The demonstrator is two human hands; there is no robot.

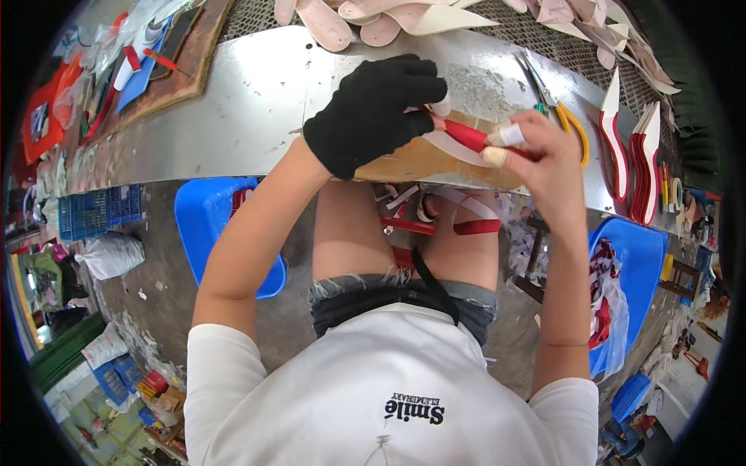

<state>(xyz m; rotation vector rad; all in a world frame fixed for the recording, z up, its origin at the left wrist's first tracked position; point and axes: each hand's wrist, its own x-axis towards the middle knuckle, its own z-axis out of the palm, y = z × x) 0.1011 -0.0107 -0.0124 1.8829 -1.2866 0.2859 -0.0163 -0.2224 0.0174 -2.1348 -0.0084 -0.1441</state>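
My left hand [377,113], in a black glove with white-wrapped fingertips showing, is closed on one end of a pale shoe insole [458,149] with red covering material [465,135] along it. My right hand [536,147] is bare, with white and cream tape round its finger and thumb. It pinches the red material from the other side, just right of my left hand. The insole lies low over a tan board [404,168] at the near edge of the metal table. My gloved fingers hide part of the insole.
Scissors with yellow handles [571,124] and red-edged insoles [645,163] lie at the right of the metal table [256,101]. Pale insoles [322,23] are heaped on mesh at the back. A wooden board [175,81] holds tools at left. Blue bins [198,210] flank my legs.
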